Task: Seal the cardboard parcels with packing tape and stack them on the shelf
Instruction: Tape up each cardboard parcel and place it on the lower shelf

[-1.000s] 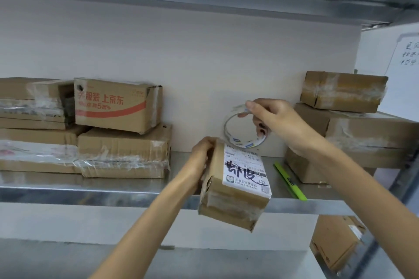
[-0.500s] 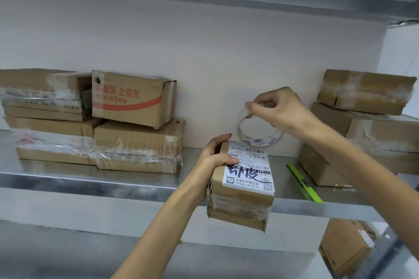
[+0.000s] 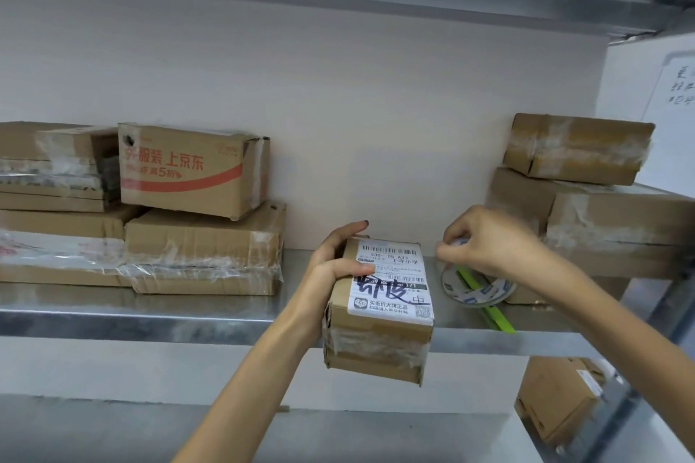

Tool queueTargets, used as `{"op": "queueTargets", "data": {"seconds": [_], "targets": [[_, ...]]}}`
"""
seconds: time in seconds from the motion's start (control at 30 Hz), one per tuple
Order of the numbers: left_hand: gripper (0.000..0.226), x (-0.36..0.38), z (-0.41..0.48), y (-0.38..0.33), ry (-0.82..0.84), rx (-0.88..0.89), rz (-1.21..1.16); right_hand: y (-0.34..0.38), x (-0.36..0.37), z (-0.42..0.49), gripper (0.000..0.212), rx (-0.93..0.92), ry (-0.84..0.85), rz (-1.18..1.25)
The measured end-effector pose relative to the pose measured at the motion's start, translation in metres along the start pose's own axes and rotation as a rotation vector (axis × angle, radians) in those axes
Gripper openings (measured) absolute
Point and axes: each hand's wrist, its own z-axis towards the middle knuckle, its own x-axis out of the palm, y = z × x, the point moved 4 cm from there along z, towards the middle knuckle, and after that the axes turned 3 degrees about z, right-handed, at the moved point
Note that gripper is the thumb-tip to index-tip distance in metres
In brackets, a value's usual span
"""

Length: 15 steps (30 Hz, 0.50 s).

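So, nearest: left hand (image 3: 338, 263) fingers still clamp the labelled parcel (image 3: 380, 342) at the shelf's (image 3: 150, 312) front edge, thumb on the label. Just beyond, the tape roll (image 3: 477, 293) has dropped to shelf level over a green pen (image 3: 496, 319), right hand (image 3: 489, 241) fingers pinching its top. Taped boxes (image 3: 195, 169) sit stacked far left and right.

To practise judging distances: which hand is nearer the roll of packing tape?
Right. The right hand pinches the tape roll at its top; the left hand grips the labelled parcel to the roll's left.
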Motion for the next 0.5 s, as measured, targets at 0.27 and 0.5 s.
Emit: {"op": "queueTargets", "data": {"seconds": [0.27,0.5], "targets": [[0.069,-0.004,0.006,0.001,0.073,0.030,0.204,-0.006,0.009,0.000,0.024,0.035,0.016,0.053],[0.069,-0.002,-0.003,-0.013,0.170,0.034,0.545,0.003,0.016,-0.005,0.024,0.053,-0.029,-0.040]]}}
